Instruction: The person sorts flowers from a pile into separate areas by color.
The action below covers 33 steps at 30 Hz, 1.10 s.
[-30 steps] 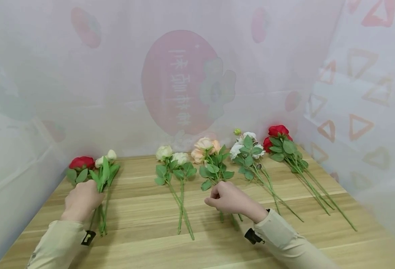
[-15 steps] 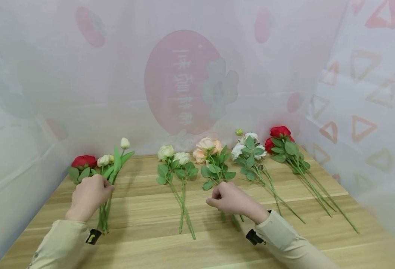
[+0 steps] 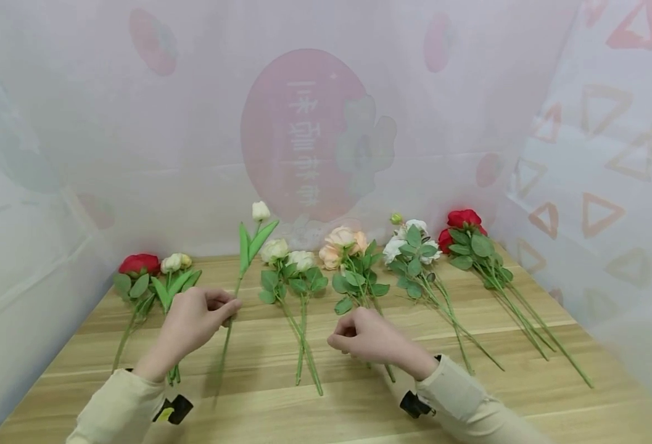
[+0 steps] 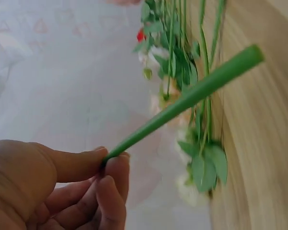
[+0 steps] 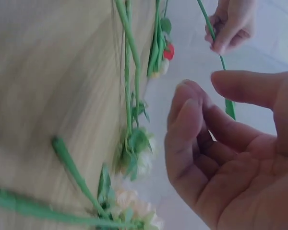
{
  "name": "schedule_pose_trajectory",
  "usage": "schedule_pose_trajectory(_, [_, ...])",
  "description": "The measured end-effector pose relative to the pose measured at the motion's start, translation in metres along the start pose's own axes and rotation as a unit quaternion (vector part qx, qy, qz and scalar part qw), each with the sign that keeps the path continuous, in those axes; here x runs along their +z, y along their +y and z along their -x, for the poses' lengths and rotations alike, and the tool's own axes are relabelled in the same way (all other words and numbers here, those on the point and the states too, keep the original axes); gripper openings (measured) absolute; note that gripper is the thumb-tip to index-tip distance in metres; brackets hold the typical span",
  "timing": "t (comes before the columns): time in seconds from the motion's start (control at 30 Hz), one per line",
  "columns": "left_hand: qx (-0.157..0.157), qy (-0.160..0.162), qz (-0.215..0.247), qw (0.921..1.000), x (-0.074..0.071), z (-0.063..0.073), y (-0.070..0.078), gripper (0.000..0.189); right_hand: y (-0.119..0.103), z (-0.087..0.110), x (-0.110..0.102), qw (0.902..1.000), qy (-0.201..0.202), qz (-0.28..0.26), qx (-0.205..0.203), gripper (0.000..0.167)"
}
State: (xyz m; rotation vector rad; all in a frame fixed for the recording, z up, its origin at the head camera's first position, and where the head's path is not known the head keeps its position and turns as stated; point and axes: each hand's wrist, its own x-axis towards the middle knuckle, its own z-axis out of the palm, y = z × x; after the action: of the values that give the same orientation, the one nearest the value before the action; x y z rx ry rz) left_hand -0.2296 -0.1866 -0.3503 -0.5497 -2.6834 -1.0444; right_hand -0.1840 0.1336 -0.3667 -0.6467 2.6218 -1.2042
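Between thumb and fingers my left hand (image 3: 192,320) pinches the stem of a white tulip (image 3: 260,211), raised upright with two long green leaves. In the left wrist view the tulip's stem (image 4: 182,105) runs from the fingertips toward the camera. My right hand (image 3: 378,338) hovers by the stems of the peach roses (image 3: 341,245), its fingers loosely curled. The right wrist view shows a gap between its thumb and fingers (image 5: 185,112), with nothing held. Left of the left hand lie more white tulips (image 3: 174,263), their stems partly hidden behind the hand and wrist.
A red flower (image 3: 139,264) lies at the table's far left. Cream roses (image 3: 274,250) lie between the hands. To the right are white flowers (image 3: 395,250) and red roses (image 3: 463,218). A printed curtain (image 3: 192,135) stands behind the wooden table (image 3: 270,419).
My left hand has lifted one white tulip away from the other tulips and carried it right, toward the cream roses. My right hand has barely moved.
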Motion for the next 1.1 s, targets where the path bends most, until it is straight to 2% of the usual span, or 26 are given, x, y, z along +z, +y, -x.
schedule_pose_trajectory(0.1, [-0.012, -0.006, 0.072, 0.9974, 0.007, 0.002, 0.009, 0.014, -0.009, -0.005, 0.013, 0.9985, 0.005, -0.055, 0.007, 0.017])
schedule_pose_trajectory(0.23, [-0.018, -0.007, 0.164, 0.9862, 0.015, 0.004, 0.018, 0.020, -0.030, -0.015, 0.038, 0.9929, 0.004, -0.119, 0.001, 0.019])
schedule_pose_trajectory(0.4, [-0.025, 0.005, 0.230, 0.9730, 0.020, 0.006, 0.024, 0.029, -0.051, -0.026, 0.063, 0.9787, -0.018, -0.204, -0.009, 0.023])
schedule_pose_trajectory(0.57, [-0.053, 0.009, 0.271, 0.9611, 0.022, 0.008, 0.028, 0.035, -0.060, -0.032, 0.079, 0.9694, 0.013, -0.242, -0.037, 0.019])
schedule_pose_trajectory(0.67, [-0.064, 0.017, 0.278, 0.9583, 0.021, 0.010, 0.031, 0.036, -0.065, -0.034, 0.085, 0.9639, 0.043, -0.258, -0.048, 0.019])
schedule_pose_trajectory(0.8, [-0.059, 0.027, 0.269, 0.9611, 0.017, 0.009, 0.030, 0.035, -0.074, -0.036, 0.087, 0.9621, 0.074, -0.257, -0.054, 0.018])
schedule_pose_trajectory(0.97, [-0.055, 0.050, 0.231, 0.9700, 0.003, 0.007, 0.023, 0.042, -0.070, -0.049, 0.086, 0.9722, 0.097, -0.207, -0.048, 0.018])
schedule_pose_trajectory(1.1, [-0.057, 0.080, 0.180, 0.9789, -0.008, 0.006, 0.009, 0.045, -0.069, -0.065, 0.083, 0.9814, 0.098, -0.163, -0.023, 0.023])
